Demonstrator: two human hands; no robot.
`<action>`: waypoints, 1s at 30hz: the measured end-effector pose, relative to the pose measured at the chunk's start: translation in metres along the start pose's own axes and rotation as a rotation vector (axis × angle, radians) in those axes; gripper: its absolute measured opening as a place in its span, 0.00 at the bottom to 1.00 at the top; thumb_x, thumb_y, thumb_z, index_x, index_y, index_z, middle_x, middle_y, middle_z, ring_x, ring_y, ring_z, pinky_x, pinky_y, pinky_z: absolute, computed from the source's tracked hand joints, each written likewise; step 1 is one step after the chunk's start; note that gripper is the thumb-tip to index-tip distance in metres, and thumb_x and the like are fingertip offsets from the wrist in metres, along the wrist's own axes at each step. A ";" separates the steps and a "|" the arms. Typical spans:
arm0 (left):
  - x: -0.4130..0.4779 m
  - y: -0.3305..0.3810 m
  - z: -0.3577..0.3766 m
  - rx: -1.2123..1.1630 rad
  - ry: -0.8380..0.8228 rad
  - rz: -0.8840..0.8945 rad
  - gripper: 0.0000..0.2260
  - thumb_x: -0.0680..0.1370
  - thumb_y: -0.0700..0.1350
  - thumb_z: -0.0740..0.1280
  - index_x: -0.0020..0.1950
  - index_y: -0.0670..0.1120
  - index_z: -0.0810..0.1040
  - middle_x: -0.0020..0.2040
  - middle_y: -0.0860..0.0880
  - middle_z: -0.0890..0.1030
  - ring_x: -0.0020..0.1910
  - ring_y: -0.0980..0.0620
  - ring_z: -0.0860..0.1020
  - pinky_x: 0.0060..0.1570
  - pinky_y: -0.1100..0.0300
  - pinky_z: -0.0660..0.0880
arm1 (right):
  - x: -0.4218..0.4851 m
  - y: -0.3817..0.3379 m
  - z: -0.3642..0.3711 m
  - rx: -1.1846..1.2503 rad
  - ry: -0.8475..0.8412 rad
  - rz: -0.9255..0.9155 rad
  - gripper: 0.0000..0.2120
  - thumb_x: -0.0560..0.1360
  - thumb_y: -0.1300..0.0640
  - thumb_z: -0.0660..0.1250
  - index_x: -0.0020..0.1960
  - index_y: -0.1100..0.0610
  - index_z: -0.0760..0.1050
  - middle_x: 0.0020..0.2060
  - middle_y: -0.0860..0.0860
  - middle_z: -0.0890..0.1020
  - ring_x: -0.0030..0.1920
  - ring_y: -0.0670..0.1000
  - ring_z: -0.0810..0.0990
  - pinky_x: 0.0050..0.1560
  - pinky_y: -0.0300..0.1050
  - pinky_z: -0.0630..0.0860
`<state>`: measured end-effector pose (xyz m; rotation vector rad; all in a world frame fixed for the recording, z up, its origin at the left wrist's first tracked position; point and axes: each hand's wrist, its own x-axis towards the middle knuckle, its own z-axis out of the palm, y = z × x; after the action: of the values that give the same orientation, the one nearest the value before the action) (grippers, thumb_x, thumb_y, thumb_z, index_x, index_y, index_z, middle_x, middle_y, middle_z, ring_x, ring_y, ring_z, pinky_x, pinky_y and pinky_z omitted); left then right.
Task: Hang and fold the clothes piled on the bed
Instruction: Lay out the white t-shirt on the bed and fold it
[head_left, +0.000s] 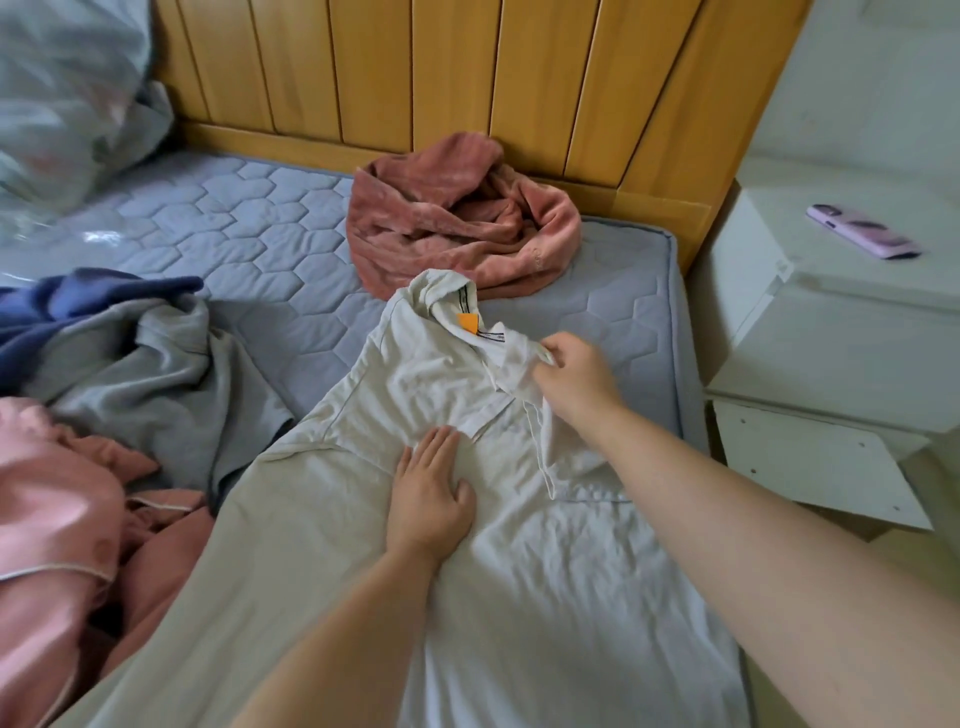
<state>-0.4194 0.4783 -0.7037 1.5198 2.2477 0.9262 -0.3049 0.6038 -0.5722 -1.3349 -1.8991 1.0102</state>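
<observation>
A: The white polo shirt (467, 545) lies spread on the bed, collar far, hem near. What could spoil the fold from here?

B: The right hand (576, 379) has its grip pinched on the collar (511, 358) at the right side; the left hand (434, 493) lies flat, fingers straight and released, pressing the chest below the placket. If the pinch pulls harder than the palm holds, I'd judge the thin cloth will slide and bunch, and the creases across the lower body will get folded in.

A: Anything else?

B: The left side of the shirt overlaps the grey garment (156, 374), so a sideways fold could drag that along.

A: And the materials?

B: The shirt looks like light, soft knit, limp, with a stiffer collar and an orange tag (467, 322) inside. The mattress (249, 228) is quilted in hexagons, fairly smooth, offering little grip. Beyond the collar sits a crumpled, plush pink towel (457, 218); at near left a glossy pink satin piece (62, 519) with pale piping, slippery by its sheen.
</observation>
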 end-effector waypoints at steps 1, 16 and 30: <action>0.001 0.002 -0.005 -0.158 -0.001 -0.071 0.27 0.71 0.46 0.57 0.71 0.46 0.71 0.72 0.51 0.68 0.74 0.54 0.62 0.75 0.58 0.51 | -0.011 0.000 -0.003 0.007 -0.044 -0.030 0.08 0.73 0.66 0.62 0.46 0.60 0.79 0.36 0.51 0.78 0.36 0.47 0.73 0.29 0.28 0.66; -0.032 0.028 -0.070 0.394 0.248 0.279 0.34 0.68 0.40 0.71 0.74 0.48 0.65 0.71 0.41 0.66 0.70 0.39 0.63 0.69 0.43 0.60 | -0.154 0.095 0.011 -0.521 -0.450 -0.166 0.12 0.70 0.65 0.61 0.35 0.49 0.69 0.38 0.48 0.77 0.42 0.51 0.77 0.44 0.45 0.73; -0.024 -0.009 -0.127 0.646 0.214 0.681 0.05 0.63 0.36 0.64 0.36 0.43 0.73 0.33 0.46 0.72 0.32 0.44 0.73 0.36 0.54 0.71 | -0.154 0.064 -0.012 -0.549 0.106 -0.312 0.08 0.68 0.71 0.66 0.45 0.62 0.75 0.37 0.59 0.79 0.36 0.60 0.78 0.33 0.47 0.70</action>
<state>-0.4853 0.4095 -0.6162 2.6952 2.3271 0.5208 -0.2153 0.4741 -0.6268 -1.2785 -2.3022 0.2622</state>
